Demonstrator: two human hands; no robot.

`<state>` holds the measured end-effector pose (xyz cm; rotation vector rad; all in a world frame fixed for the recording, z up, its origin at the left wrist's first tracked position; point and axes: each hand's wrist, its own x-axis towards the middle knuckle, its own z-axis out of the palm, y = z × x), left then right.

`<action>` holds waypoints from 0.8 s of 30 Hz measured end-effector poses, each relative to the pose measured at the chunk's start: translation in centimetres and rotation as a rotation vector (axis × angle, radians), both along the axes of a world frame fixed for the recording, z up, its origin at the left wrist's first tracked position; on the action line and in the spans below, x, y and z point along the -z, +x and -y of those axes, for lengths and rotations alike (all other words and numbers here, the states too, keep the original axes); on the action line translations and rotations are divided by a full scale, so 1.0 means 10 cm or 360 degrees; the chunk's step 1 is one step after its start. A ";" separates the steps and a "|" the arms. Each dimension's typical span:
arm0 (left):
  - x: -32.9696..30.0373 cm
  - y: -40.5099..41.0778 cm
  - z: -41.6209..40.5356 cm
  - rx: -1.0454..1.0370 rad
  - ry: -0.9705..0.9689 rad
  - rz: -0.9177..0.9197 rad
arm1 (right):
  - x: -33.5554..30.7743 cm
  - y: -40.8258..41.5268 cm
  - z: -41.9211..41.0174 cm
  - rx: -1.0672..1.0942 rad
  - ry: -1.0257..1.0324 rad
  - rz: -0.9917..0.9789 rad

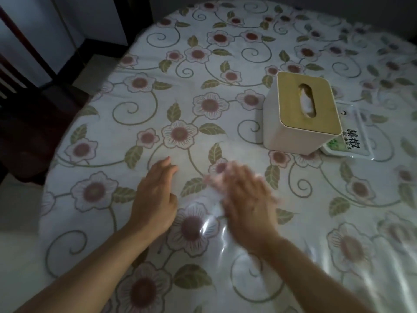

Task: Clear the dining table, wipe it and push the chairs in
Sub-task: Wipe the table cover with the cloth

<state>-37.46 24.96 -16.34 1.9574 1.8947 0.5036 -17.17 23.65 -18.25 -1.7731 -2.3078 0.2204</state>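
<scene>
Dim light falls on a round dining table under a floral cloth with a glossy clear cover, where the left hand lies flat with fingers straight and empty. The right hand is too blurred to tell whether it pinches a pale wipe. Beyond the right hand stand a tissue box and, touching it, a wet-wipe packet; a wide sweep could likely knock them or ruck the cover, and a dark chair left of the left hand waits unpushed.
</scene>
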 end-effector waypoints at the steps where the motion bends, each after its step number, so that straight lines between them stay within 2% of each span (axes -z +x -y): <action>1: -0.01 -0.02 0.03 -0.0018 0.0004 0.0027 | 0.00 -0.24 0.26 -0.0274 0.0011 -0.0013; 3: -0.03 -0.11 0.09 -0.0067 0.0014 0.0055 | -0.01 -0.46 0.58 -0.0724 -0.0037 -0.0126; 5: -0.03 -0.25 0.12 -0.0080 0.0044 0.0005 | 0.00 -0.38 0.37 -0.0901 -0.0038 -0.0092; 7: -0.01 -0.46 0.13 -0.0146 0.0074 -0.0033 | 0.04 -0.26 -0.11 -0.0682 -0.0031 -0.0046; 9: 0.03 -0.67 0.13 -0.0243 0.0079 -0.0009 | 0.01 -0.26 -0.56 -0.0259 -0.0078 -0.0069; 11: 0.08 -0.79 0.16 -0.0202 0.0115 -0.0024 | -0.03 -0.55 -0.64 -0.0028 -0.0167 -0.0113; 12: 0.10 -0.82 0.18 -0.0163 0.0145 -0.0035 | -0.02 -0.77 -0.49 -0.0089 -0.0141 -0.0059; 14: 0.11 -0.86 0.20 -0.0181 0.0162 0.0015 | -0.01 -1.18 0.01 -0.0535 -0.0038 -0.0009; 16: 0.09 -0.94 0.21 -0.0332 0.0139 0.0103 | 0.00 -1.28 0.34 -0.0936 -0.0072 -0.0099; 17: 0.06 -1.00 0.22 -0.0396 0.0136 0.0120 | -0.01 -1.24 0.24 -0.1035 -0.0096 -0.0071; 19: 0.03 -1.17 0.22 -0.0448 0.0139 0.0124 | 0.03 -1.15 -0.23 -0.0911 -0.0026 -0.0002; 22: 0.01 -1.41 0.22 -0.0536 0.0118 0.0158 | -0.04 -1.19 -1.00 -0.0336 -0.0103 0.0037; 24: 0.02 -1.52 0.28 -0.0554 0.0063 0.0269 | -0.04 -1.48 -0.98 -0.0148 -0.0161 0.0030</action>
